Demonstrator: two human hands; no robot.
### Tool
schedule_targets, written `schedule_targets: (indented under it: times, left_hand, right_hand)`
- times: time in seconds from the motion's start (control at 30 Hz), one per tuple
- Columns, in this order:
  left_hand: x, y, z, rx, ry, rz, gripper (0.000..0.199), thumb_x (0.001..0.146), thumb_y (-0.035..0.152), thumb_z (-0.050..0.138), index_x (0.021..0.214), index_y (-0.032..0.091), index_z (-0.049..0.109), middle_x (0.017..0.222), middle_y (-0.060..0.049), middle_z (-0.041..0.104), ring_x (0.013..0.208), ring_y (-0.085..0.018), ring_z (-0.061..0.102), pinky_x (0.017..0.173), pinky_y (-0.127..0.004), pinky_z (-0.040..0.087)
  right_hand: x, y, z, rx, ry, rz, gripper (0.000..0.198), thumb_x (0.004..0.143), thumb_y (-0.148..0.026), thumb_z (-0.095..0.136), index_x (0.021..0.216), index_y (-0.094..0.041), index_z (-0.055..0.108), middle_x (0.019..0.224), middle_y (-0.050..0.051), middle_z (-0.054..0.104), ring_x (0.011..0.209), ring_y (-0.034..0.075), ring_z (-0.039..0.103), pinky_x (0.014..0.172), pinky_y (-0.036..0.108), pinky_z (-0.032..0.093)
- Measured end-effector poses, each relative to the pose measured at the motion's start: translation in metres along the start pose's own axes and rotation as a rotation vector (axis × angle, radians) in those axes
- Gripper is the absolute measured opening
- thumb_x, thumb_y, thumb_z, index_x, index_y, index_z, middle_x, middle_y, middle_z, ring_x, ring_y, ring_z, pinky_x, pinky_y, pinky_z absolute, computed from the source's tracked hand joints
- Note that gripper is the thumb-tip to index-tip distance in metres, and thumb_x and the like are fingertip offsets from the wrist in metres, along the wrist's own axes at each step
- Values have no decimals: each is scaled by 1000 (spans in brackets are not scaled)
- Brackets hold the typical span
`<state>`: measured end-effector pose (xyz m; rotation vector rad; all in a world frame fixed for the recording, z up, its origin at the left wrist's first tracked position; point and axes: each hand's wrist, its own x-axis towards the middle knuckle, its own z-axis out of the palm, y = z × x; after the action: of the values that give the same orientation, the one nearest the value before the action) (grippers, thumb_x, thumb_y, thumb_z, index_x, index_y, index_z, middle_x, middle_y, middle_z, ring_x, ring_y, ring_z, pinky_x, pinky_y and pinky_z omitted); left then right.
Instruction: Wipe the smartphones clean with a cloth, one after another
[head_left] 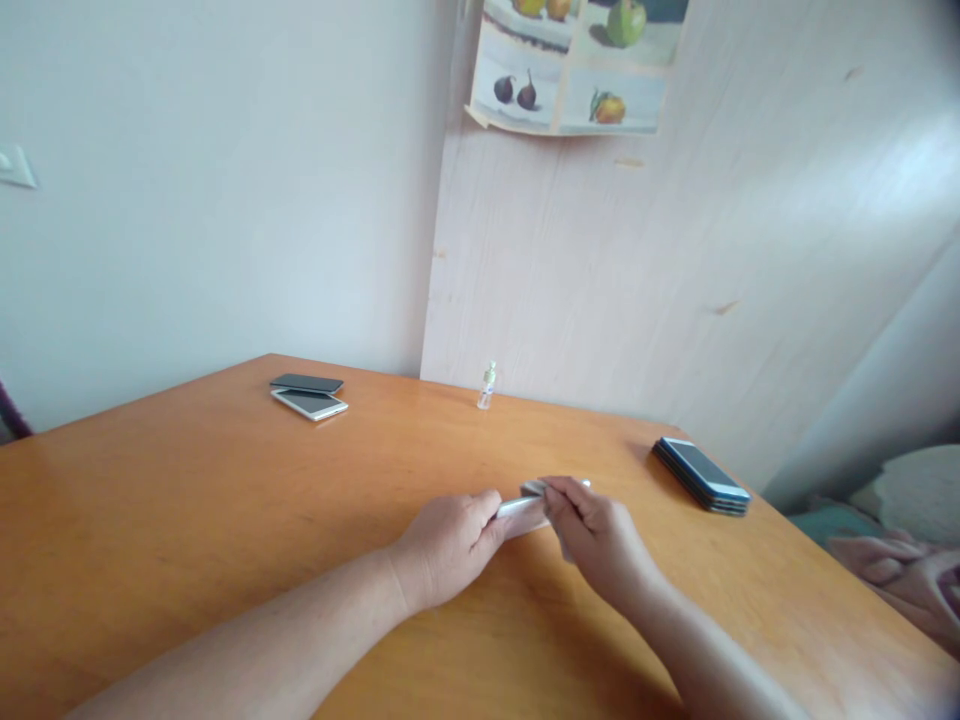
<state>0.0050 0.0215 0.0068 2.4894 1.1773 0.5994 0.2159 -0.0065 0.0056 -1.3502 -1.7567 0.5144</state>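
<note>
My left hand (450, 545) is closed around the near left end of a white-edged phone (523, 521), held tilted just above the table. Against the phone's right part, my right hand (600, 535) pinches a small pale cloth (533, 488). A bit of the cloth hangs below my right fingers. The phone's far side is mostly turned away, and its right end is partly hidden by my right hand.
On the wooden table (187, 520), a small clear spray bottle (486, 388) stands near the wall. A black phone (306, 383) and a white phone (310, 404) overlap at the back left. Several phones form a stack (701, 475) near the right edge. Crumpled fabric (900, 570) lies beyond that edge.
</note>
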Motion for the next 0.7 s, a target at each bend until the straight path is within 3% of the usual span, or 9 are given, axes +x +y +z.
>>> schedule_targets:
  times: [0.1, 0.2, 0.3, 0.4, 0.6, 0.7]
  left_hand:
    - [2, -2, 0, 15, -5, -1, 32, 100, 43, 37, 79, 22, 48, 70, 0, 61, 61, -15, 56, 54, -27, 29]
    - [3, -4, 0, -9, -13, -6, 32, 100, 43, 36, 78, 22, 46, 69, 0, 60, 60, -15, 55, 53, -27, 28]
    - [3, -4, 1, -19, -2, -19, 32, 100, 44, 37, 78, 22, 46, 68, 1, 59, 59, -15, 54, 53, -27, 26]
    - [2, -4, 1, -30, 10, -4, 31, 100, 43, 38, 78, 22, 45, 67, 1, 58, 58, -14, 53, 52, -27, 25]
    - [1, -3, 1, 9, 11, 36, 30, 100, 41, 38, 78, 22, 46, 66, 1, 57, 57, -14, 51, 52, -27, 25]
    - [1, -3, 1, 11, 3, 51, 30, 100, 42, 38, 79, 22, 46, 68, 1, 59, 59, -14, 52, 52, -26, 24]
  right_hand:
    - [11, 19, -19, -18, 167, 130, 44, 92, -55, 49, 101, -17, 69, 57, -2, 56, 49, 13, 49, 44, 22, 35]
    - [13, 18, -29, 51, 289, 144, 44, 90, -58, 51, 87, -17, 67, 55, -2, 56, 49, 13, 50, 47, 23, 37]
    - [9, 6, -28, 134, 276, 121, 44, 92, -58, 49, 81, -18, 63, 53, -1, 57, 47, 12, 51, 49, 23, 38]
    - [6, 4, -20, 82, 226, 142, 40, 89, -56, 53, 83, -18, 62, 53, -3, 54, 45, 11, 47, 45, 22, 35]
    - [16, 35, -18, -92, 369, 215, 38, 82, -53, 62, 98, -19, 58, 55, -5, 53, 47, 13, 47, 44, 23, 34]
    - [19, 41, -23, -151, 371, 179, 36, 83, -54, 61, 88, -19, 61, 55, -4, 52, 47, 12, 46, 44, 23, 33]
